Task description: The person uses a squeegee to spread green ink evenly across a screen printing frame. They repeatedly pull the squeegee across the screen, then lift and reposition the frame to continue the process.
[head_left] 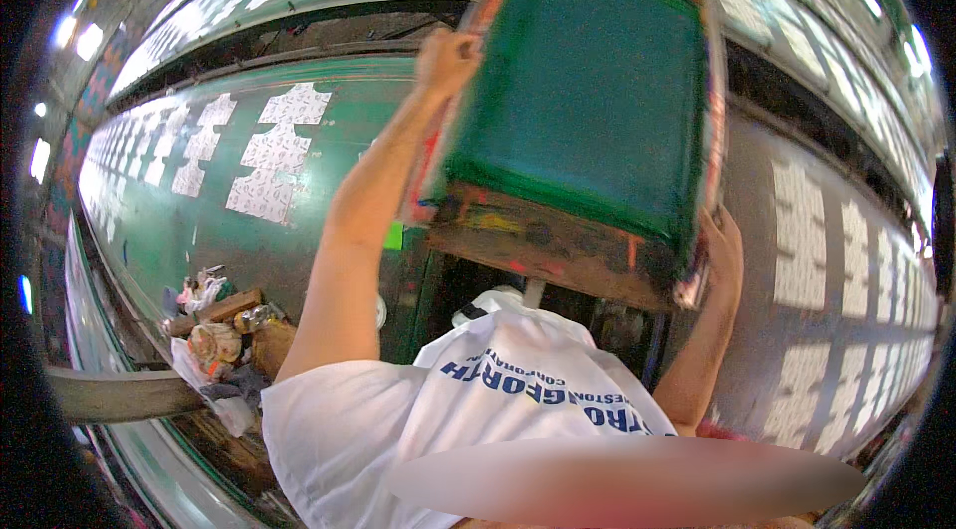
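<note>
Both my arms reach forward to a large screen-printing frame (588, 81) with dark green mesh and paint-stained edges. It is raised in front of my chest and tilted, slightly blurred by motion. My left hand (448, 61) is closed on its left edge, toward the far end. At the near right corner, my right hand (722, 245) has its fingers wrapped round the edge. The frame's near bar (548, 245) is brown with orange and yellow paint smears. The frame hides whatever lies beneath it.
A long green table (368, 96) at the left carries rows of printed white fabric pieces (281, 150). On the right, a brown table (747, 170) bears more white pieces (800, 235). A pile of rags and containers (224, 340) sits at the near left.
</note>
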Demonstrator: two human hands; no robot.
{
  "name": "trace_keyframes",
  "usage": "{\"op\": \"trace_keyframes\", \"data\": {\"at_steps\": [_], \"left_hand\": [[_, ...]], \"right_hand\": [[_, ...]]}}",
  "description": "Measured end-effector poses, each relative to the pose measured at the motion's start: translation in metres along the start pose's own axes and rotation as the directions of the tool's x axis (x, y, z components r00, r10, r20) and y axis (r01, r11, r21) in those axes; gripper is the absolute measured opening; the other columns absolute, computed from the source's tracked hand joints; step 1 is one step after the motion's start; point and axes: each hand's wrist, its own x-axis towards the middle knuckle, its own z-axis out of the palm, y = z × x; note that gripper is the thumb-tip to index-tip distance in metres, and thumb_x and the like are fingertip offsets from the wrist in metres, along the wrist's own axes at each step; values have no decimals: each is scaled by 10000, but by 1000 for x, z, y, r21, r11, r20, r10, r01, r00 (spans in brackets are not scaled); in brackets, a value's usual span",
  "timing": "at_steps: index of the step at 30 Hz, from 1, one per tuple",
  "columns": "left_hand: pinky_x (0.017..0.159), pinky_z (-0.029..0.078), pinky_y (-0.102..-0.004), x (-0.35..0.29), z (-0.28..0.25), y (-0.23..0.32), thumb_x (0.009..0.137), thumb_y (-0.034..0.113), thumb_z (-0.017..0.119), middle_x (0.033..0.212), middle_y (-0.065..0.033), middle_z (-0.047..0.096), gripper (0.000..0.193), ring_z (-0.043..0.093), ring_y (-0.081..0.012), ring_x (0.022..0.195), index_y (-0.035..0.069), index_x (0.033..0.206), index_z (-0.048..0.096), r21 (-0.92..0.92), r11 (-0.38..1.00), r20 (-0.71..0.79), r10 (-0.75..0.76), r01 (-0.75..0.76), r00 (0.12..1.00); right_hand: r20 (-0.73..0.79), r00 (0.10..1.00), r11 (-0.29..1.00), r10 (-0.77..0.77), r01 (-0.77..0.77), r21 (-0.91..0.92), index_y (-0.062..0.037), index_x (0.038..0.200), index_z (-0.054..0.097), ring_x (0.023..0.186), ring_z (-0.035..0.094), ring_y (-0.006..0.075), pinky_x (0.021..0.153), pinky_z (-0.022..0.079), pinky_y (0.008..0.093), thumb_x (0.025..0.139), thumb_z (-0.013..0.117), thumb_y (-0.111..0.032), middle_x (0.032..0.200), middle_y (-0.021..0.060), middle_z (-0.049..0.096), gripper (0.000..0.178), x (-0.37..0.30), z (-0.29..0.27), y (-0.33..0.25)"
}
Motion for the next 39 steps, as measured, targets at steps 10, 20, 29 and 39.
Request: {"op": "trace_keyframes", "data": {"at_steps": [10, 20, 29, 39], "left_hand": [[1001, 525, -491, 174, 207, 28, 867, 279, 759, 1054, -174, 671, 279, 636, -389, 1112, 155, 1117, 774, -330, 939, 70, 129, -99, 989], [954, 539, -486, 319, 376, -1, 883, 312, 777, 1030, -175, 710, 271, 663, -374, 1038, 147, 1097, 799, -290, 956, 199, 115, -53, 973], [891, 551, -416, 425, 454, -146, 896, 265, 813, 1067, -131, 706, 333, 679, -271, 948, 104, 1185, 773, -116, 992, 117, 72, -58, 991], [898, 539, -413, 578, 520, -229, 865, 248, 829, 1001, -120, 702, 320, 675, -287, 969, 83, 1135, 780, -148, 987, 111, 73, -56, 991]], "right_hand": [[-141, 986, 996, 88, -91, -13, 102, 1542, 446, 1385, 511, 272, 1170, 377, 378, 1038, 698, -327, 1537, 191, 531, 708, 87, -15, -37], [-354, 930, 985, 95, -139, -103, 13, 1507, 526, 1261, 611, 250, 1093, 449, 374, 1028, 697, -302, 1409, 154, 653, 597, 286, 11, -49], [-110, 992, 992, -68, 57, -108, 46, 1430, 540, 1212, 662, 299, 1076, 476, 400, 969, 744, -340, 1307, 222, 696, 635, 505, 60, -88], [18, 997, 991, -75, 76, -107, 124, 1354, 540, 1141, 678, 374, 1016, 506, 427, 970, 727, -421, 1196, 296, 697, 692, 728, 117, -119]]}}
